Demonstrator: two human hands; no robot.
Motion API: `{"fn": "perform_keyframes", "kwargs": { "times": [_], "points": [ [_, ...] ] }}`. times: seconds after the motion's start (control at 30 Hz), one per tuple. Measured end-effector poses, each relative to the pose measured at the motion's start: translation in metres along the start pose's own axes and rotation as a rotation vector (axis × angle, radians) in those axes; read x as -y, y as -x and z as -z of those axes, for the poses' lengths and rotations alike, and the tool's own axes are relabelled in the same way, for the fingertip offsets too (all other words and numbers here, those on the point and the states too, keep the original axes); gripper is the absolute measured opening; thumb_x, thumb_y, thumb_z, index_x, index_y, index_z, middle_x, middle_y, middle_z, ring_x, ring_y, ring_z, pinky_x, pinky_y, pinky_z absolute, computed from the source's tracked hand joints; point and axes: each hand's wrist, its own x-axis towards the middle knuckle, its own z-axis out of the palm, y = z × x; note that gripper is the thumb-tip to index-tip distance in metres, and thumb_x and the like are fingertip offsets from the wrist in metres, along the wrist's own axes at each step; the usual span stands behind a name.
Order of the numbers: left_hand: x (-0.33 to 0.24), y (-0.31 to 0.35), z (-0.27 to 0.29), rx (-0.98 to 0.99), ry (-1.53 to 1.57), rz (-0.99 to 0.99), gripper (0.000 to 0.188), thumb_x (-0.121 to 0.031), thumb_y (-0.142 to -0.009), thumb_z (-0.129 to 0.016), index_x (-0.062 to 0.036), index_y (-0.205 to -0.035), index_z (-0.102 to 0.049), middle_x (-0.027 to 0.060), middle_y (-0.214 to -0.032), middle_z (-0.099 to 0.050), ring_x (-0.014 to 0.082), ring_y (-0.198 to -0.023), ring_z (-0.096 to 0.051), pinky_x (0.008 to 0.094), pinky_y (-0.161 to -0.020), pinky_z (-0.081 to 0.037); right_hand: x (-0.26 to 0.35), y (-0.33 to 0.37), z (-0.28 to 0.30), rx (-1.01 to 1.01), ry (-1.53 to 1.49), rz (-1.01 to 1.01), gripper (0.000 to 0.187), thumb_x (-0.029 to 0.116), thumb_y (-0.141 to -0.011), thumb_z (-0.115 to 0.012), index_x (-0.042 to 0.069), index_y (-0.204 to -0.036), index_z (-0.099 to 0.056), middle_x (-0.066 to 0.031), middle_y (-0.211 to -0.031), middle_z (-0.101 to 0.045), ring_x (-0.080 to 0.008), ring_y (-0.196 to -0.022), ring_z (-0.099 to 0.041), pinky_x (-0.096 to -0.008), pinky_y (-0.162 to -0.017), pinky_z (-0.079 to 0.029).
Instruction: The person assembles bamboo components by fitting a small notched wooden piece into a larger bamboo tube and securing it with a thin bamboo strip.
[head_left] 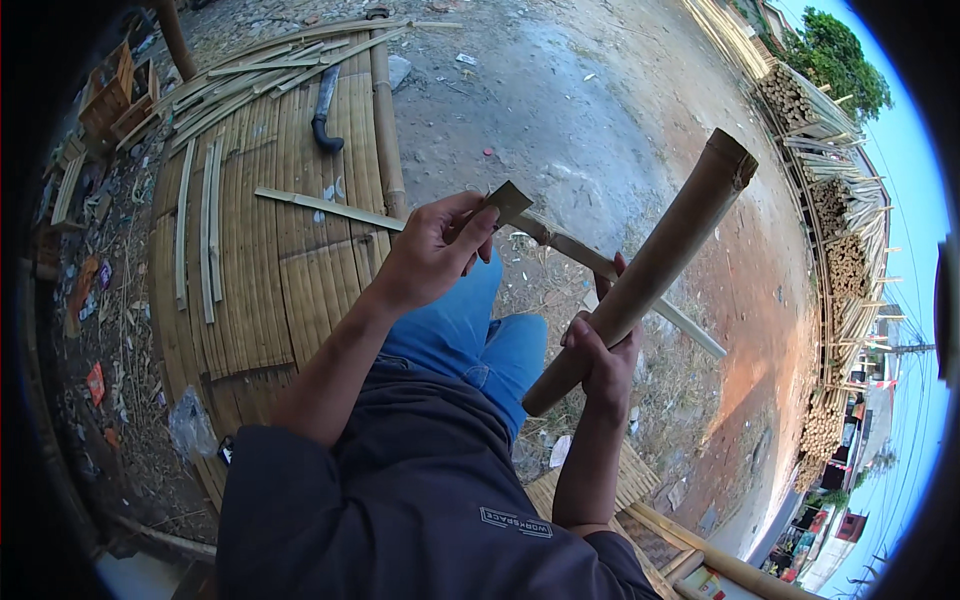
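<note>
My left hand (445,240) is closed, pinching a small square flat piece (510,202), brownish-green, between thumb and fingers. A long bamboo strip (330,207) runs from over the bench, past my left hand and behind the pole; whether the left fingers also grip it is hidden. Wrapped round a thick bamboo pole (660,240), my right hand (605,360) holds it tilted, its upper end to the far right. The strip's other end (695,330) sticks out beyond that hand. Both hands are above my knees.
Left of me lies a slatted bamboo bench (265,280) bearing loose strips (213,230) and a curved-handled knife (325,110). Wooden crates (120,90) stand at far left. A plastic bag (190,425) is near the bench's edge. Stacked bamboo poles (850,265) line the far right.
</note>
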Motion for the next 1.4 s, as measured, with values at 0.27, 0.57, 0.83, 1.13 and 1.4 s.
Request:
{"fn": "perform_keyframes", "kwargs": {
  "times": [0.27,0.57,0.83,1.13,1.4],
  "points": [
    [-0.008,0.009,-0.001,-0.011,-0.02,-0.097,0.032,-0.034,-0.107,-0.054,-0.0058,-0.118,-0.063,-0.0001,-0.071,-0.059,0.0033,-0.058,-0.047,0.021,-0.054,-0.039,-0.003,0.008,-0.004,0.012,0.044,0.012,0.093,0.001,-0.077,-0.075,0.001,-0.157,-0.027,-0.0118,-0.087,-0.067,-0.0147,-0.066,-0.064,-0.0311,-0.062,-0.055],
    [-0.092,0.013,0.021,-0.126,-0.127,-0.207,0.034,-0.037,-0.106,-0.055,-0.0066,-0.118,-0.064,-0.0002,-0.071,-0.057,0.0042,-0.059,-0.049,0.0204,-0.055,-0.04,0.05,-0.014,-0.038,0.256,0.055,0.258,0.088,0.002,-0.076,-0.075,-0.004,-0.153,-0.032,-0.0189,-0.106,-0.068,-0.0142,-0.065,-0.065,-0.0299,-0.061,-0.054],
    [-0.237,0.0,0.062,-0.017,-0.306,-0.057,0.038,-0.037,-0.107,-0.05,-0.0024,-0.121,-0.057,0.0014,-0.077,-0.06,0.012,-0.067,-0.058,0.0281,-0.06,-0.051,0.099,-0.047,-0.082,0.341,0.0,0.407,0.048,0.004,-0.078,-0.077,-0.009,-0.12,-0.058,-0.0125,-0.084,-0.07,-0.0161,-0.064,-0.066,-0.0295,-0.062,-0.054],
    [-0.151,-0.012,0.11,-0.081,-0.261,0.149,0.035,-0.043,-0.102,-0.061,-0.0089,-0.108,-0.064,-0.0002,-0.075,-0.061,0.0053,-0.061,-0.056,0.0225,-0.054,-0.047,0.014,-0.055,-0.096,0.347,-0.056,0.222,0.072,0.003,-0.08,-0.077,-0.006,-0.143,-0.045,-0.0098,-0.086,-0.069,-0.0147,-0.067,-0.065,-0.0298,-0.062,-0.054],
    [0.006,-0.092,0.223,-0.013,-0.074,0.585,0.031,-0.042,-0.102,-0.06,-0.0118,-0.108,-0.06,-0.0018,-0.08,-0.06,0.0051,-0.058,-0.055,0.0213,-0.052,-0.045,-0.101,-0.116,-0.141,0.27,0.062,-0.127,0.064,0.006,-0.083,-0.076,-0.001,-0.14,-0.048,-0.0102,-0.102,-0.062,-0.0134,-0.068,-0.061,-0.0307,-0.064,-0.054]
  ]
}}
